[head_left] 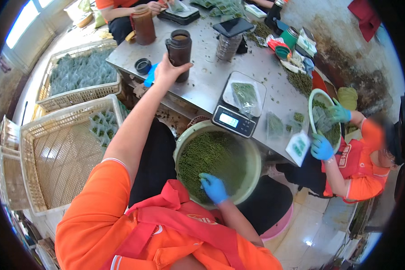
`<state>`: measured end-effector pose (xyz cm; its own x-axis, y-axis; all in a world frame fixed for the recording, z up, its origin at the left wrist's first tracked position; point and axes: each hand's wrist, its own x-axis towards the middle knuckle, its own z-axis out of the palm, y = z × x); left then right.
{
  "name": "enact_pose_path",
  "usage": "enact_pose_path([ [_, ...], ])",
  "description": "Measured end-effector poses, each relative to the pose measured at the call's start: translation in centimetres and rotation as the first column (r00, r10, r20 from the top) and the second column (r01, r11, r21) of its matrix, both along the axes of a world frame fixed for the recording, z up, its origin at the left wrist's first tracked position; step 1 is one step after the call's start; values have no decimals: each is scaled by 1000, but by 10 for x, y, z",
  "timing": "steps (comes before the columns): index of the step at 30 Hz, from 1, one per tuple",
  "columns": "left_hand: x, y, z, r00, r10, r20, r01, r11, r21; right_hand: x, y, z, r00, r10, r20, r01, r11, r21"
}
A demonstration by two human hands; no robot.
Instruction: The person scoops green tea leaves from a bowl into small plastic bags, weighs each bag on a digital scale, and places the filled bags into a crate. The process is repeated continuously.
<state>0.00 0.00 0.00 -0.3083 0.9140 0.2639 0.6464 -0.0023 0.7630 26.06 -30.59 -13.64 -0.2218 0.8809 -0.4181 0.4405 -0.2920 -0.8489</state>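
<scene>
Bottle (180, 47), dark, cylindrical: left hand (168, 69) grips it at the smooth metal table (201, 96); gloved right hand (215, 188) (closed or not, I can't tell remotely) meets green granules (202, 155) in a round basin (256, 164); floor (308, 218) tiled.

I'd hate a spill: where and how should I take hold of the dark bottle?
Clasp the dark bottle around its body, below the neck, from the near side, where the left hand is. It is upright and roughly cylindrical, and its mouth looks uncapped, so a level grip well under the rim seems safest.
</scene>
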Motion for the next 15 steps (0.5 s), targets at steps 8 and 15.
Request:
enact_pose_path([
  [8,-7,7,-19,987,-122,108,116,992,54,25,57,113,958,-282,40,152,622,768],
  [15,33,-80,2,997,-58,-55,79,795,601,53,153,120,914,-403,52,233,625,745],
])
